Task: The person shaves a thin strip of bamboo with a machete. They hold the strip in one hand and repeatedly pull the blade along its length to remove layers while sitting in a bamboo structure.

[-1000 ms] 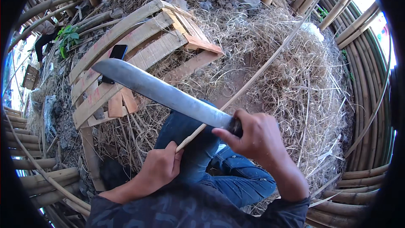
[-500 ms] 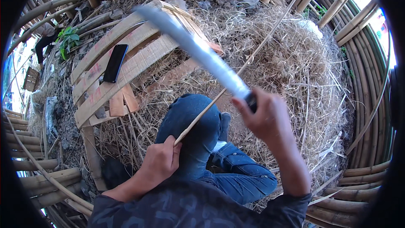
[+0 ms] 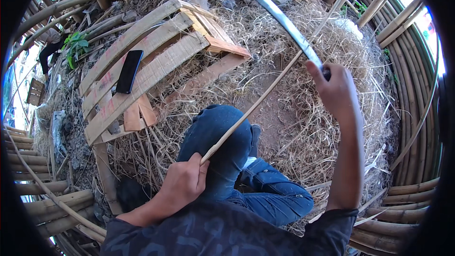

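Observation:
My left hand (image 3: 182, 178) grips the near end of a long, thin bamboo strip (image 3: 259, 102). The strip slants over my raised knee, away to the upper right. A dark-handled machete (image 3: 275, 9) is in my right hand (image 3: 338, 92), fingers wrapped around its handle. Its long curved blade points up and to the left, crossing the strip well beyond my knee. Whether the edge touches the strip I cannot tell. Past the blade, the strip's far part runs toward the bamboo poles and looks paler.
Curly shavings (image 3: 327, 104) cover much of the ground. A wooden pallet (image 3: 159, 66) at the left bears a black phone (image 3: 129, 72). Stacked bamboo poles (image 3: 414, 114) line the right side. Far left, a person (image 3: 50, 50) is partly visible behind poles.
My right hand and the machete have moved up and to the right, farther along the strip. My left hand keeps hold of the near end, nearly still.

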Demonstrator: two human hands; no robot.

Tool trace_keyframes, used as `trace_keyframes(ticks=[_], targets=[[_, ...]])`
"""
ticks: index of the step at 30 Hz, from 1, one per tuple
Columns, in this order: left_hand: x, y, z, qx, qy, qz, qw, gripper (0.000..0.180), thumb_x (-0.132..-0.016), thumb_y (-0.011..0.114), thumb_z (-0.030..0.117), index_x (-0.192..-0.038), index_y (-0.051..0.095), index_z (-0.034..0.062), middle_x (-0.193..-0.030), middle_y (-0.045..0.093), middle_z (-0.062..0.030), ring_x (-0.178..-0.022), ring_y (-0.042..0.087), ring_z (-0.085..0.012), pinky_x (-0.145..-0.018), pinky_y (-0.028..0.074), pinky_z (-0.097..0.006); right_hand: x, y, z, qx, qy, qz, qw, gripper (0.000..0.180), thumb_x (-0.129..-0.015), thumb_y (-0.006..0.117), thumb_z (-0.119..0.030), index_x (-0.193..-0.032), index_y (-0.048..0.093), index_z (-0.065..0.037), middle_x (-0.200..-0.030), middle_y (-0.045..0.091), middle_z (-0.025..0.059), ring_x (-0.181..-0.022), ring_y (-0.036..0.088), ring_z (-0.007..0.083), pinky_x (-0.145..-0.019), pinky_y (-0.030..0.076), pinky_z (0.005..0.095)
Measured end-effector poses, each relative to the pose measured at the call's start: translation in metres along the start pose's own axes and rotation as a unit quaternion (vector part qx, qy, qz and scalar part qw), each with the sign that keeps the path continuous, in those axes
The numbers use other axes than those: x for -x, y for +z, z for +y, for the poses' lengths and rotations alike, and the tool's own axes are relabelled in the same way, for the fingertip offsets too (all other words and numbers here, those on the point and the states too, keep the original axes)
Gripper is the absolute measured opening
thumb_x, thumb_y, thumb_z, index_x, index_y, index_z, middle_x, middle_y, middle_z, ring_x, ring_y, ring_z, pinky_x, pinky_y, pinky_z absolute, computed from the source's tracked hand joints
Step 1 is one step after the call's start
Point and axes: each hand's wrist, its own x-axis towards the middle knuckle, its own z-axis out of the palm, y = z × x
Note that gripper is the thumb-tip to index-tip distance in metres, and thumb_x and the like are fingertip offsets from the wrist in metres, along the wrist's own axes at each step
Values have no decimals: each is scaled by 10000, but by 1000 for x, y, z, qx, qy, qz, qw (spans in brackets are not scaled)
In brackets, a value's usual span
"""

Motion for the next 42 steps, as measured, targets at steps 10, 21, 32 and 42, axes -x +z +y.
trace_keyframes(ticks=[10, 21, 32, 42], targets=[[3, 4, -13, -6, 13, 6, 1000, 208, -929, 526, 140, -769, 481, 13, -503, 506, -194, -489, 553, -404, -444, 412, -470, 57, 48, -31, 100, -286, -58, 951, 649, -812, 532, -700, -701, 569, -62, -532, 575, 79, -457, 593, 243, -494, 492, 372], [-3, -5, 0, 25, 7, 5, 1000, 227, -929, 527, 159, -767, 520, 1, -525, 529, -209, -514, 570, -406, -480, 437, -479, -75, -13, 131, -155, 28, 151, 976, 668, -877, 470, -669, -597, 494, -62, -479, 478, 31, -382, 460, 127, -374, 403, 313], [-3, -1, -6, 8, 16, 8, 1000, 219, -894, 562, 112, -708, 499, 14, -474, 504, -169, -454, 562, -369, -420, 438, -440, 89, 205, 160, -431, 209, -101, 872, 482, -952, 474, -458, -673, 516, -69, -500, 480, 39, -394, 494, 156, -387, 409, 298], [-3, 4, -5, -24, 26, 28, 999, 227, -891, 559, 119, -693, 508, 19, -478, 501, -175, -462, 565, -375, -424, 436, -444, 212, 328, 132, -639, 447, -193, 596, 286, -884, 574, -346, -739, 502, -111, -541, 456, 38, -450, 478, 189, -455, 418, 330]])
